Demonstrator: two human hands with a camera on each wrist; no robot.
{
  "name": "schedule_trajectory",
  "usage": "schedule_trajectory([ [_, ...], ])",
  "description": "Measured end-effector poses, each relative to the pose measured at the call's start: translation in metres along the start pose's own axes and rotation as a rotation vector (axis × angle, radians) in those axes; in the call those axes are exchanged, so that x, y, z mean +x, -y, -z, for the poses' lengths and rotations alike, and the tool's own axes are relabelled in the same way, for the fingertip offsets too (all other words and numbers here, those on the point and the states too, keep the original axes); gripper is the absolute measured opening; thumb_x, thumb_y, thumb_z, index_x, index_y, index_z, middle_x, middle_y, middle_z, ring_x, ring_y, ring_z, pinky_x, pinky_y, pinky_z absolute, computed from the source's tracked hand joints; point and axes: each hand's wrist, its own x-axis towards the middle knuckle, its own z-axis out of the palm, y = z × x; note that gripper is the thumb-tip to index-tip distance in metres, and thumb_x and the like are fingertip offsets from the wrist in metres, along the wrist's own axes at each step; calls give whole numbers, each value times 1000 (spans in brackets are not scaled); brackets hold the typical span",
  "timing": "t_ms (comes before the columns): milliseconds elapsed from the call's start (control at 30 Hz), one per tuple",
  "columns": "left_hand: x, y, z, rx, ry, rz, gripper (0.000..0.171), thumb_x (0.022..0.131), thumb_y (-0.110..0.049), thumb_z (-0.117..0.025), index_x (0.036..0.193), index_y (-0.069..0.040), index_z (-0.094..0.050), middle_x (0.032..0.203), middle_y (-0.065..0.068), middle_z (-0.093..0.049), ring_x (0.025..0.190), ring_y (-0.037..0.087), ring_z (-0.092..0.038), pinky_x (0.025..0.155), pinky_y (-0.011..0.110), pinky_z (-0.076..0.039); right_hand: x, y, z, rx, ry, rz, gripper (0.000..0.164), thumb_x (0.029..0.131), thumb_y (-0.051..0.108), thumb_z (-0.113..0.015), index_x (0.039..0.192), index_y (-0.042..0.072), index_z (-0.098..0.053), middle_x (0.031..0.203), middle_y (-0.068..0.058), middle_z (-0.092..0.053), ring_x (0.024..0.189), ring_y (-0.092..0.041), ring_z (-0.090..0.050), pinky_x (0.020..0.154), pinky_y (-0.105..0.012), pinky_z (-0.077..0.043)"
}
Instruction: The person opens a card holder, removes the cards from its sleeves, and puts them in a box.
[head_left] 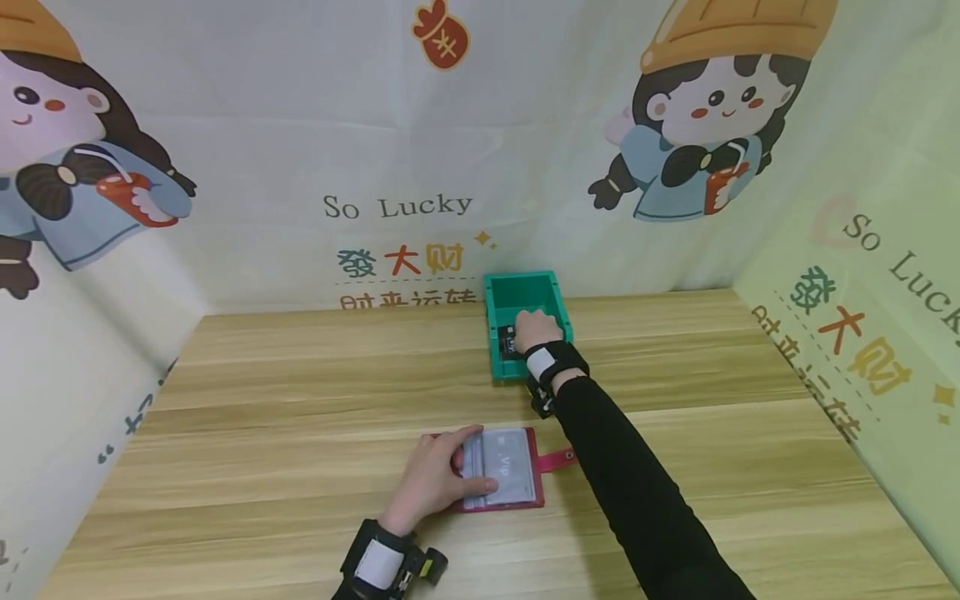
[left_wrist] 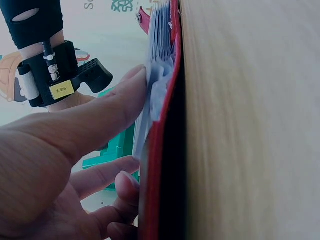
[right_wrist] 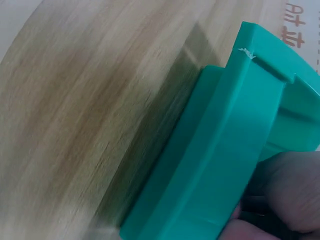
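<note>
An open red card holder (head_left: pixel 538 492) lies on the table with clear plastic sleeves, the top one lettered "Vip". My left hand (head_left: pixel 431 475) rests over its left side, thumb and index finger spread and pressing on the sleeves. From the left wrist view, the thumb (left_wrist: pixel 107 107) lies against the stacked sleeves (left_wrist: pixel 161 37); the other fingers bend beside them. My right hand (head_left: pixel 536 329) reaches down into a green plastic box (head_left: pixel 496 362), by a black card-like piece with white print (head_left: pixel 507 342). Its fingertips are hidden, so I cannot tell whether they grip that piece.
The green box stands at the table's back edge, against a printed cloth backdrop (head_left: pixel 262 167). A pink snap strap (head_left: pixel 557 460) sticks out to the right of the card holder, near my right sleeve (head_left: pixel 637 483). Wood-grain table (head_left: pixel 300 400) surrounds both things.
</note>
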Motion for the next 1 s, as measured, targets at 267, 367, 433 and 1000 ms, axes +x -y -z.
schedule_trajectory([
  [267,1,0,-1,20,-2,-1,78,75,-29,-96,141,-3,-64,84,2,-49,87,19,-40,77,29,-27,-1,0,-2,-51,-31,37,23,108,4,-50,89,2,-63,75,-9,-57,65,-21,-51,59,-36,-44],
  [367,0,0,-1,24,5,0,78,75,-29,-96,141,-3,-64,84,2,-48,87,20,-40,77,29,-27,-1,0,-2,-44,-31,40,20,108,4,-51,96,1,-68,85,-13,-66,72,-24,-58,62,-38,-46],
  [433,0,0,-1,23,6,-3,78,75,-29,-96,141,-3,-64,85,2,-49,88,20,-40,77,29,-27,-2,0,0,-41,-35,50,19,107,4,-52,101,0,-69,95,-16,-71,80,-27,-66,64,-38,-48],
  [1000,-2,-3,3,10,10,5,77,76,-29,-96,141,-3,-64,84,2,-50,89,20,-41,76,29,-28,-55,-8,22,223,-227,283,41,102,1,-49,65,13,-37,60,4,-27,53,-12,-27,49,-25,-23],
])
